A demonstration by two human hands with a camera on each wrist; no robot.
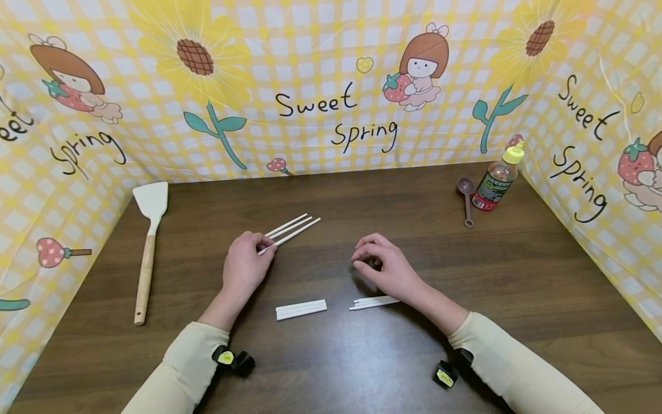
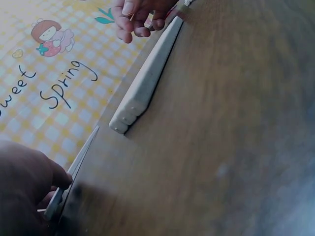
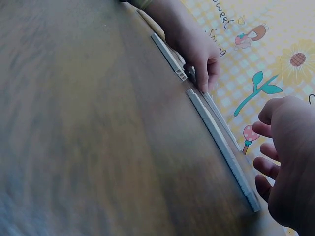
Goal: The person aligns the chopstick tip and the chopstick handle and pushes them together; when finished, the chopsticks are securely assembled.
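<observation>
Three thin white sticks (image 1: 295, 232) lie side by side at a slant in the middle of the table. My left hand (image 1: 247, 259) is at their near ends, thumb and fingers pinching the nearest stick; the hand covers the ends. To the right, my right hand (image 1: 385, 264) hovers with loosely bent fingers, holding nothing. Below and between the hands is a tight row of short, thick white sticks (image 1: 301, 310). Beside it, another bundle of white sticks (image 1: 372, 302) runs under the right wrist, which hides its far end. The right wrist view shows this bundle (image 3: 224, 150) lengthwise.
A white spatula (image 1: 147, 253) with a wooden handle lies at the left. At the back right are a brown measuring spoon (image 1: 466, 198) and a bottle (image 1: 496, 181) with a yellow cap. Patterned cloth (image 1: 310, 63) walls the table at the back and sides.
</observation>
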